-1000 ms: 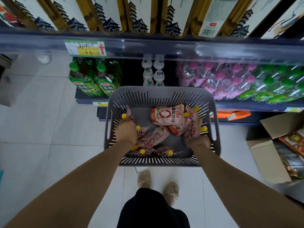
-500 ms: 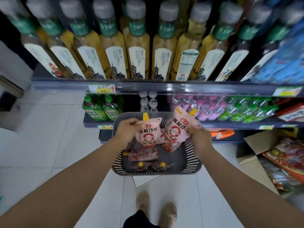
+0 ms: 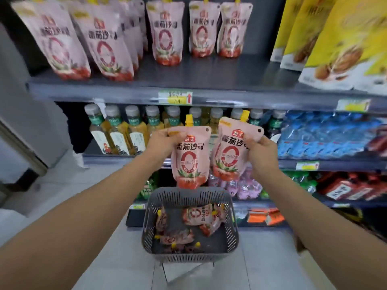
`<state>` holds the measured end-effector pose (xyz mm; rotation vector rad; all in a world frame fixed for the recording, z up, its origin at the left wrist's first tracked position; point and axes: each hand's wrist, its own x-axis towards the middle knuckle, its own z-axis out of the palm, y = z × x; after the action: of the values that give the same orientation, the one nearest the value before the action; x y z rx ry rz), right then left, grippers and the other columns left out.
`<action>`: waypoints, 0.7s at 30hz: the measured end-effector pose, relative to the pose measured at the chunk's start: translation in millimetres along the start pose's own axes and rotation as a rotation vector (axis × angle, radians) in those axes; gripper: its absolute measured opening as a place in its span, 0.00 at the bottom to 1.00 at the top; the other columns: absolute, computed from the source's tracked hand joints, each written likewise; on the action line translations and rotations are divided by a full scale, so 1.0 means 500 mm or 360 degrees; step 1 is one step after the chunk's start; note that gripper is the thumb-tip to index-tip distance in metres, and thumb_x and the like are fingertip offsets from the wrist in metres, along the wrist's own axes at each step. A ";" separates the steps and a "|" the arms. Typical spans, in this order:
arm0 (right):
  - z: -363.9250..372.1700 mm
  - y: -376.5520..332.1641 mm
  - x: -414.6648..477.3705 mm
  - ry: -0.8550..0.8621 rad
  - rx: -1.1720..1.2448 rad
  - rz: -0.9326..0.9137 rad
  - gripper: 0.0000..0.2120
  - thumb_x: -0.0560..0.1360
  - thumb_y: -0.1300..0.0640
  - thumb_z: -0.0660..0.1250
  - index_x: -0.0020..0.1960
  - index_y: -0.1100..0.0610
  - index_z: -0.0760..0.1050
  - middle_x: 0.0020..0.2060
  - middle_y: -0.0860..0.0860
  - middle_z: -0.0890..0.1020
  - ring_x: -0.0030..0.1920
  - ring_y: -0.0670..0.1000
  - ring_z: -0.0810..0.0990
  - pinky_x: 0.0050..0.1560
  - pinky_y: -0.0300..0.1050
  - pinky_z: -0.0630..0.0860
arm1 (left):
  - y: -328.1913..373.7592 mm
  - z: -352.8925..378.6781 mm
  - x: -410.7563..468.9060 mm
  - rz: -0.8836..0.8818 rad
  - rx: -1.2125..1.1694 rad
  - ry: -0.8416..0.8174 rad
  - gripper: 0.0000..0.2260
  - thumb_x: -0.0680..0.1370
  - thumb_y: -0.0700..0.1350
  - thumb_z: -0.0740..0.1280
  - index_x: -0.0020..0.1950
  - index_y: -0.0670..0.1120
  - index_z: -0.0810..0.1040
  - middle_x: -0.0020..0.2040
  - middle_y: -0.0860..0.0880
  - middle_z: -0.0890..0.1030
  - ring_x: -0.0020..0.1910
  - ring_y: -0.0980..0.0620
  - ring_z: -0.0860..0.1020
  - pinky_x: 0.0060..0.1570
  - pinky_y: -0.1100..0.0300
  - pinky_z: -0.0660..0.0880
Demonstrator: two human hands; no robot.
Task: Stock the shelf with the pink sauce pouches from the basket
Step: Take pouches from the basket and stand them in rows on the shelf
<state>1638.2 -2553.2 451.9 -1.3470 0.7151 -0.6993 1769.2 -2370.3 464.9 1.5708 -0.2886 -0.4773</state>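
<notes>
Below the upper shelf (image 3: 188,80), head view: the left hand (image 3: 161,141) pinches the top corner of one pink tomato-sauce pouch (image 3: 189,162) beside its yellow spout (image 3: 189,120), and the right hand (image 3: 261,151) curls its fingers round the side of a second pouch (image 3: 230,151). Both hang upright, just beside each other, above the grey slotted basket (image 3: 188,194) on the floor. Stocked pouches (image 3: 165,32) stand in rows on that shelf (bare board shows in front of the middle and right ones). Several more pouches (image 3: 201,215) lie flat in the basket. Judged progress: partly done. These two are lifted but not yet placed, and the basket's contents are left to stock.
</notes>
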 end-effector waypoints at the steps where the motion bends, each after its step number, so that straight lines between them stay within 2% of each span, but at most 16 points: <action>1: -0.001 -0.026 0.002 -0.0011 0.0019 -0.0049 0.09 0.76 0.62 0.65 0.38 0.53 0.77 0.29 0.42 0.84 0.30 0.42 0.83 0.28 0.38 0.78 | 0.026 0.004 -0.005 0.0044 -0.0004 0.0003 0.10 0.75 0.37 0.67 0.55 0.36 0.79 0.42 0.46 0.82 0.34 0.56 0.81 0.35 0.63 0.79; 5: -0.003 -0.127 0.007 -0.0053 0.0039 -0.0208 0.09 0.76 0.62 0.64 0.39 0.54 0.78 0.29 0.42 0.84 0.32 0.42 0.83 0.33 0.41 0.80 | 0.121 0.018 -0.021 0.0201 -0.0029 -0.0007 0.04 0.75 0.37 0.66 0.48 0.38 0.80 0.33 0.53 0.84 0.32 0.57 0.81 0.34 0.64 0.79; 8: 0.000 -0.188 0.012 -0.0126 0.0063 -0.0273 0.06 0.77 0.59 0.64 0.42 0.54 0.78 0.33 0.45 0.85 0.37 0.47 0.85 0.35 0.43 0.81 | 0.185 0.023 -0.033 0.0279 -0.0041 -0.0005 0.04 0.76 0.38 0.66 0.44 0.42 0.80 0.40 0.50 0.85 0.34 0.55 0.82 0.34 0.63 0.79; 10: 0.005 -0.225 0.018 -0.0149 0.0113 -0.0330 0.06 0.77 0.58 0.64 0.42 0.54 0.78 0.33 0.45 0.85 0.36 0.47 0.85 0.33 0.42 0.81 | 0.224 0.022 -0.038 0.0341 -0.0073 0.0020 0.04 0.76 0.39 0.66 0.46 0.42 0.81 0.38 0.49 0.85 0.35 0.54 0.83 0.33 0.62 0.80; 14: 0.025 -0.295 0.035 -0.0150 0.0172 -0.0463 0.08 0.77 0.60 0.64 0.40 0.53 0.77 0.29 0.42 0.84 0.32 0.42 0.83 0.27 0.37 0.77 | 0.294 0.014 -0.028 0.0474 -0.0064 0.0094 0.07 0.76 0.39 0.67 0.52 0.40 0.80 0.48 0.43 0.83 0.45 0.49 0.82 0.46 0.55 0.80; 17: 0.040 -0.333 0.058 -0.0145 0.0185 -0.0515 0.08 0.76 0.60 0.64 0.40 0.52 0.77 0.30 0.42 0.84 0.33 0.43 0.84 0.27 0.37 0.77 | 0.339 0.006 0.001 0.0540 -0.0031 0.0088 0.06 0.76 0.40 0.66 0.51 0.42 0.80 0.45 0.47 0.84 0.42 0.52 0.83 0.41 0.57 0.80; 21: 0.060 -0.371 0.098 -0.0077 0.0192 -0.0579 0.07 0.76 0.59 0.65 0.40 0.51 0.77 0.29 0.41 0.84 0.33 0.43 0.84 0.27 0.37 0.78 | 0.391 -0.003 0.062 0.0589 -0.0029 0.0112 0.04 0.76 0.41 0.66 0.49 0.43 0.80 0.43 0.48 0.85 0.42 0.51 0.84 0.42 0.54 0.81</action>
<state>1685.2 -2591.3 636.2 -1.3916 0.3841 -0.9785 1817.8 -2395.8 654.9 1.4711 -0.5074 -0.1357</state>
